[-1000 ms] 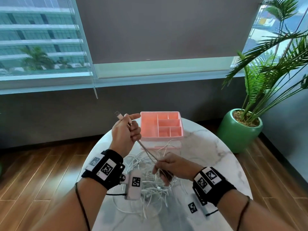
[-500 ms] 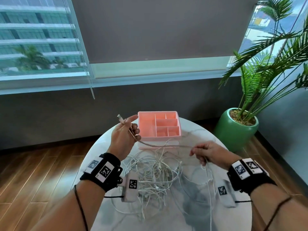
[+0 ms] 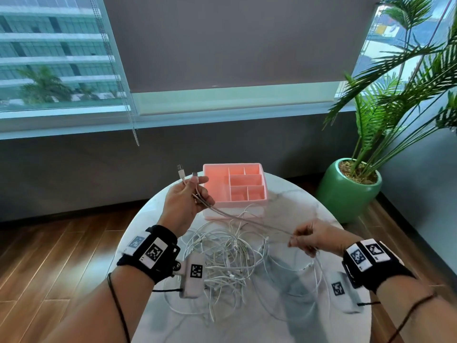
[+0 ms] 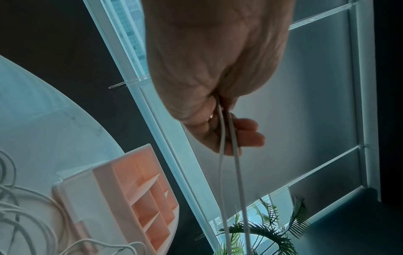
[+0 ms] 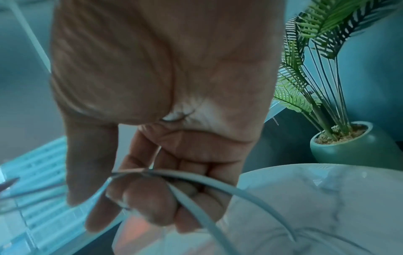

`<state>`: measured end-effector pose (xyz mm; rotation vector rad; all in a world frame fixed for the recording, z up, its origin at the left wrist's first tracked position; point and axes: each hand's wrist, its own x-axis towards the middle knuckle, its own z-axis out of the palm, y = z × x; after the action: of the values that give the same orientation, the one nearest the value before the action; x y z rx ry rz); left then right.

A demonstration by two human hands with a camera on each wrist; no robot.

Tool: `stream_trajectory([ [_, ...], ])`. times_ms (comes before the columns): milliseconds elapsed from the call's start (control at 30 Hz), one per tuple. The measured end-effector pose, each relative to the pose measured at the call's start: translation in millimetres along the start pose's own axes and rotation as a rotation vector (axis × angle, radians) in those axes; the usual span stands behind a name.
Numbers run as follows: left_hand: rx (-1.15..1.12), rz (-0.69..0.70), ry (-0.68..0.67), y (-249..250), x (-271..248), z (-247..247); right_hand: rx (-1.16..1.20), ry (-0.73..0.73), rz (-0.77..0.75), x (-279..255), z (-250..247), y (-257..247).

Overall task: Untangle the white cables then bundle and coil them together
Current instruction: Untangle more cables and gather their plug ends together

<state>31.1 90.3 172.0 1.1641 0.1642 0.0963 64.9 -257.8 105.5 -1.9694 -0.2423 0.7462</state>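
A tangle of white cables (image 3: 227,263) lies on the round marble table (image 3: 291,209). My left hand (image 3: 190,194) is raised above the table's far left and grips two white cable strands (image 4: 226,138), whose plugs (image 3: 181,172) stick up past the fingers. The strands (image 3: 247,220) run taut down to the right. My right hand (image 3: 306,237) pinches them there, above the table's right side, and the rest of the cable (image 5: 196,179) drops from it toward the table.
A pink compartment tray (image 3: 247,167) stands at the table's far edge, just behind my left hand. A potted palm in a green pot (image 3: 346,194) stands on the wooden floor at the right. A grey wall and windows lie beyond.
My right hand has slid along the cable from the middle of the pile out to the right, drawing the strands taut. My left hand still holds the plug ends up.
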Motion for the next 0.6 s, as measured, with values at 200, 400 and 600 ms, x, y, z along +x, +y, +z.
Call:
stream_trajectory([
  [200,-0.138,0.024,0.182,11,6,-13,-0.202,0.107,0.229,-18,-22,65],
  [400,-0.218,-0.048,0.225,12,8,-30,-0.315,0.600,0.291,-41,-67,80],
  [600,-0.186,-0.078,0.197,0,2,-25,-0.538,0.947,0.250,-60,-86,56],
])
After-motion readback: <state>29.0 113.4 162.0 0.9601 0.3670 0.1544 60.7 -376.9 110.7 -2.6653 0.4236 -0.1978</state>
